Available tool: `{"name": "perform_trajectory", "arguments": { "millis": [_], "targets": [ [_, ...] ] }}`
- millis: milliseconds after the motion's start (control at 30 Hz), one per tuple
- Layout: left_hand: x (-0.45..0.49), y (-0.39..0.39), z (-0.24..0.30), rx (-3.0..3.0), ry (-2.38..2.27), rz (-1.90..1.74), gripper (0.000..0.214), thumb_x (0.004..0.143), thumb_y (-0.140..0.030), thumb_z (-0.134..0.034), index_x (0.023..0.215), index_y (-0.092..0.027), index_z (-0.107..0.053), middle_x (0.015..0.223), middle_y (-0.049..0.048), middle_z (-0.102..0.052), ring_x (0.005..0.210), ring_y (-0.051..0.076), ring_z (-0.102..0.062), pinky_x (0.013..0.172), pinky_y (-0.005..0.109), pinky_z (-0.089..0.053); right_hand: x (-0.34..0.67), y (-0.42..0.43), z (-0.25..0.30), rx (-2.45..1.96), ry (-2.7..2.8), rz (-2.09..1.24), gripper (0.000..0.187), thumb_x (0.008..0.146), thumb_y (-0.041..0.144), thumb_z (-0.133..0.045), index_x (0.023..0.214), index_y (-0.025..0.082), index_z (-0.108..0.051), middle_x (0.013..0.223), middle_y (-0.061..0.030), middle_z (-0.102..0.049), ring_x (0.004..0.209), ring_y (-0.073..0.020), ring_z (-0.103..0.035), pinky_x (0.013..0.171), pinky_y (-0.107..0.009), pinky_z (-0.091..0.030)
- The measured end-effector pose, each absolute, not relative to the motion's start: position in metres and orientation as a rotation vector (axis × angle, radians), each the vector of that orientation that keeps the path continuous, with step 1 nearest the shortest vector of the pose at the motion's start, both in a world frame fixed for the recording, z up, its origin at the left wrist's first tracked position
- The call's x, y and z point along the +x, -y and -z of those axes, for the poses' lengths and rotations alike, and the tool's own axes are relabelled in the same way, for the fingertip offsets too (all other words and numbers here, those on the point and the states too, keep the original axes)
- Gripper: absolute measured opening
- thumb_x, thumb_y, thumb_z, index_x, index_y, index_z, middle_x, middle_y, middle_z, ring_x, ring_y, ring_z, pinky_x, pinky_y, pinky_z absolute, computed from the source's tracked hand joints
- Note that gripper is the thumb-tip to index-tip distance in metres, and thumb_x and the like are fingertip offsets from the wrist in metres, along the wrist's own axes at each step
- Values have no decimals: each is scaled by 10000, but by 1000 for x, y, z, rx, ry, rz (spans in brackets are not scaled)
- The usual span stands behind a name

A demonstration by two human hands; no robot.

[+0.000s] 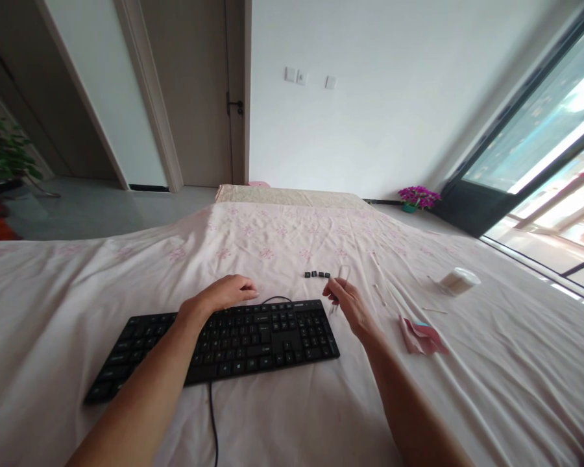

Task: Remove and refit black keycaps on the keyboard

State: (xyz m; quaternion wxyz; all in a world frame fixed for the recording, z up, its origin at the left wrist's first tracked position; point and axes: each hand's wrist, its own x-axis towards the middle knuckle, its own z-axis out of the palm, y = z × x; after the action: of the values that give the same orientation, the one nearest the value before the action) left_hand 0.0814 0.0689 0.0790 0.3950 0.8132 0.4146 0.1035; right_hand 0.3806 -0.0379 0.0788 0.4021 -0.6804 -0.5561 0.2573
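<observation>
A black keyboard (233, 340) lies on a pink-patterned bedsheet (282, 240) in front of me. My left hand (226, 292) rests over the keyboard's far edge, fingers curled down onto the top row. My right hand (345, 299) hovers just past the keyboard's right end, fingers pinched on a thin wire keycap puller (343, 272). A short row of loose black keycaps (318, 274) lies on the sheet just beyond both hands.
A white round container (460, 280) and a few cotton swabs (380, 295) lie to the right, with a pink cloth (422, 335) nearer. The keyboard cable (213, 421) trails toward me. A purple flower pot (417, 198), door and window stand beyond the bed.
</observation>
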Motion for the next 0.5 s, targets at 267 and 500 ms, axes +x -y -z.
{"name": "perform_trajectory", "arguments": {
  "millis": [267, 500],
  "targets": [
    [135, -64, -69, 1980, -923, -716, 381, 851, -451, -450, 882, -164, -699, 749, 31, -673, 658, 148, -622, 657, 245, -455, 350, 31, -93, -1629, 1490, -692, 370, 881, 489, -410, 806, 189, -612, 658, -2, -602, 550, -133, -552, 530, -245, -430],
    [132, -57, -58, 2020, -906, -783, 272, 824, -386, -537, 885, -188, -713, 871, 29, -703, 803, 166, -621, 736, 251, -454, 335, 30, -80, -1482, 1554, -719, 256, 857, 421, -518, 849, 185, -617, 668, 14, -597, 530, -108, -533, 518, -227, -437]
  ]
}}
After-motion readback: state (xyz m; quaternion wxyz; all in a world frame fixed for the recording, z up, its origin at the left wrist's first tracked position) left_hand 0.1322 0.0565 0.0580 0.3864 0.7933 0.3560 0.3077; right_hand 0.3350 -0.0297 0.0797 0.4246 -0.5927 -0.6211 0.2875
